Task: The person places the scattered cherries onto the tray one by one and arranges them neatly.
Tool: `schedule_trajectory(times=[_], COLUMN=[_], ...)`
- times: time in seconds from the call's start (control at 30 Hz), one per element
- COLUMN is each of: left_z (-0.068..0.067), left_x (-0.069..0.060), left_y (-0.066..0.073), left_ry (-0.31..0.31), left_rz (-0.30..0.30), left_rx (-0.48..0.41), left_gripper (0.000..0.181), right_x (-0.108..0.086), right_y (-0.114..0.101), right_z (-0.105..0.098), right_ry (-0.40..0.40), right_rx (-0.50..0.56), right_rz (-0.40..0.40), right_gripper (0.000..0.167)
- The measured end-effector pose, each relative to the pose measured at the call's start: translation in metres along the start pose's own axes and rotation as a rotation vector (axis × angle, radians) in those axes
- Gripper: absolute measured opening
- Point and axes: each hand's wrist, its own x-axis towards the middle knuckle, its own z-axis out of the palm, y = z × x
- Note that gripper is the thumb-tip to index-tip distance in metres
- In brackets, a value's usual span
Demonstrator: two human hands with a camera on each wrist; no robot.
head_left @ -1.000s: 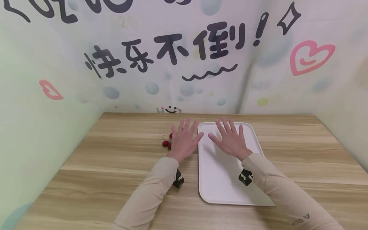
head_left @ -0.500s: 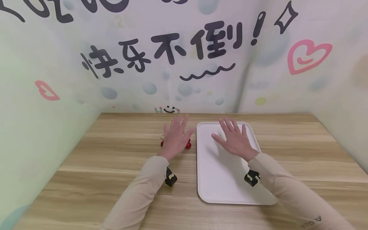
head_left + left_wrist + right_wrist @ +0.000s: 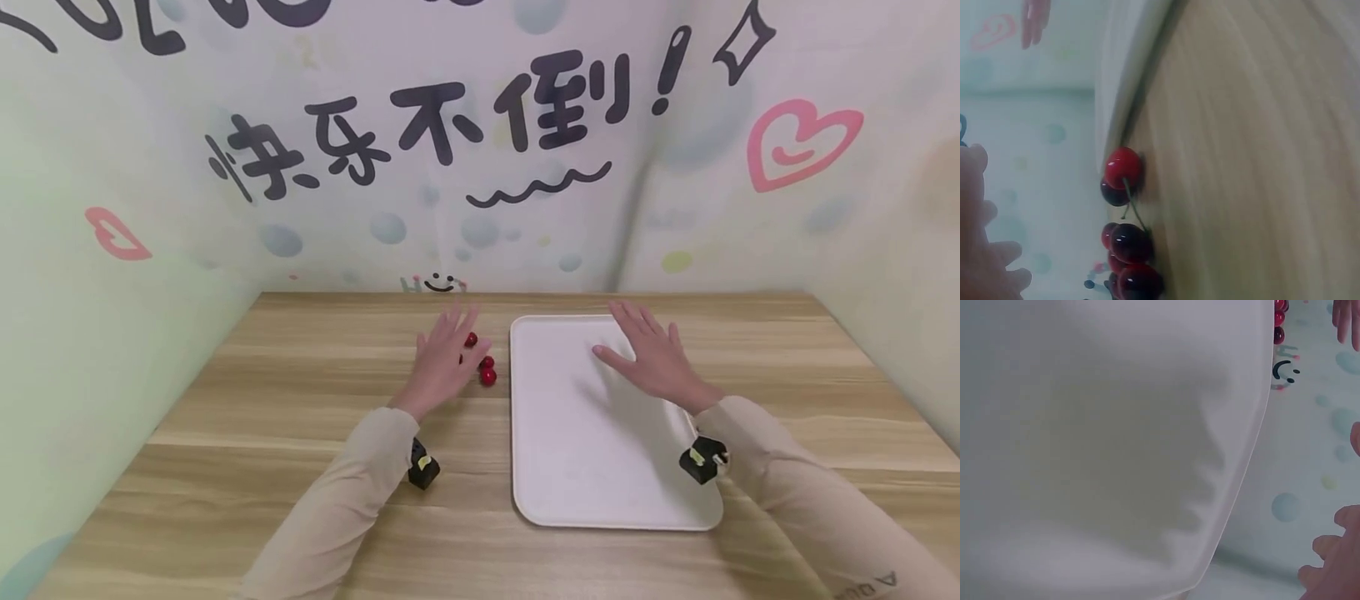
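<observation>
In the head view the left hand [image 3: 442, 362], fingers straight and spread, hovers over a group of cherries [image 3: 488, 377], hiding part of them. The left wrist view shows several dark and bright red cherries [image 3: 1131, 242], some with green stems, lying on the wood beside the tray's edge, with the left hand [image 3: 985, 237] above them. The right hand [image 3: 660, 367] is held with extended fingers over the upper right part of a white rectangular tray [image 3: 592, 433], casting a shadow on it. Neither hand holds anything.
The wood-grain table [image 3: 300, 467] reaches back to a pale printed backdrop [image 3: 405, 192] with black characters and pink hearts. Both forearms wear beige sleeves, with a black device [image 3: 423, 465] at the left wrist and another [image 3: 703, 459] at the right.
The hands have moved apart, the left one leftward and the right one rightward across the tray. More cherries now show to the right of the left hand.
</observation>
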Motion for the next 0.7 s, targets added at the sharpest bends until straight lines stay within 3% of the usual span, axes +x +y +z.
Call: schedule_trajectory(times=[0.4, 0.7], left_z=[0.008, 0.011], left_x=[-0.011, -0.015], left_y=[-0.009, -0.015], left_ry=[-0.058, -0.063], left_rz=[0.047, 0.073], left_rx=[0.014, -0.036], left_gripper=[0.06, 0.06], right_x=[-0.005, -0.006], right_y=[0.04, 0.063], right_z=[-0.011, -0.01], right_ry=[-0.061, -0.104], right_rx=[0.163, 0.21], right_rz=[-0.024, 0.075], right_gripper=[0.072, 0.064])
